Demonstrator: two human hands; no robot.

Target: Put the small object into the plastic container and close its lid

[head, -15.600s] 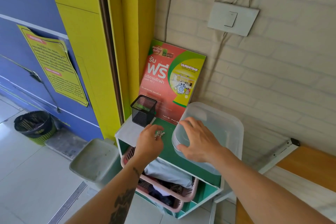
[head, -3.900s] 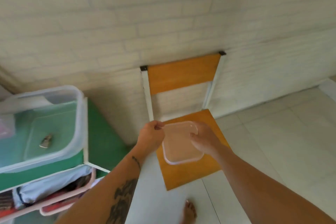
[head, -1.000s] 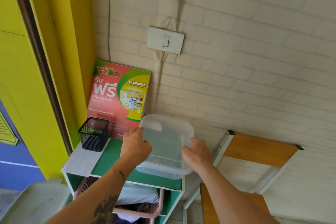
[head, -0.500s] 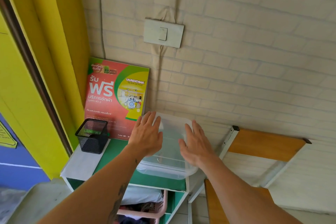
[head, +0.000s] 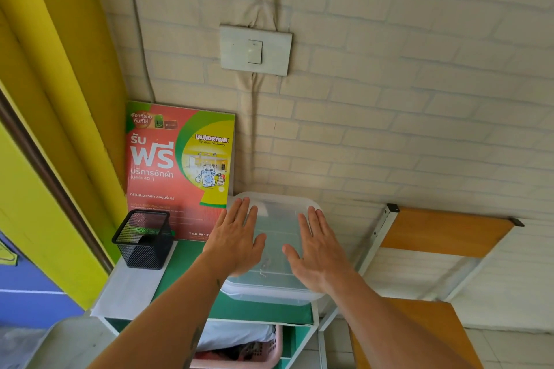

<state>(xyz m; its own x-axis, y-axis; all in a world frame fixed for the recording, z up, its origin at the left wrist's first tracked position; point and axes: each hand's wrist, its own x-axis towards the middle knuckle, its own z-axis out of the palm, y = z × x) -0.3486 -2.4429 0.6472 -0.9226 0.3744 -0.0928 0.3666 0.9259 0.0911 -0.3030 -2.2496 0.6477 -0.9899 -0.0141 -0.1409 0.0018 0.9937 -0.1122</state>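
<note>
Clear plastic is under both my palms: the translucent square plastic container (head: 274,252) stands on the green top of the small white shelf unit (head: 239,310), and its translucent lid (head: 277,213) lies on it. My left hand (head: 236,241) is flat on the left part of the lid, fingers straight and close together, pointing to the wall. My right hand (head: 314,252) is flat on the right part in the same way, the thumb spread toward the middle. Both hands are open and grip nothing; they only lie on the lid. My forearms come up from the lower edge, the left one with a dark tattoo.

Through the lid I see a small pale shape (head: 263,268) near the front of the container, between my hands; it may be the small object, but it is too blurred to be sure.

Half a second ago my hands were nearly in the same place, but now the fingers reach further over the lid and lie flatter. One second ago my fingers were curled around the sides of the lid, holding it by the edges; now they are released and stretched.

The red and green laundry poster (head: 180,171) leans on the brick-pattern wall behind, the black mesh pen holder (head: 142,238) stands at the left, and the orange wooden chair (head: 443,232) is at the right.
</note>
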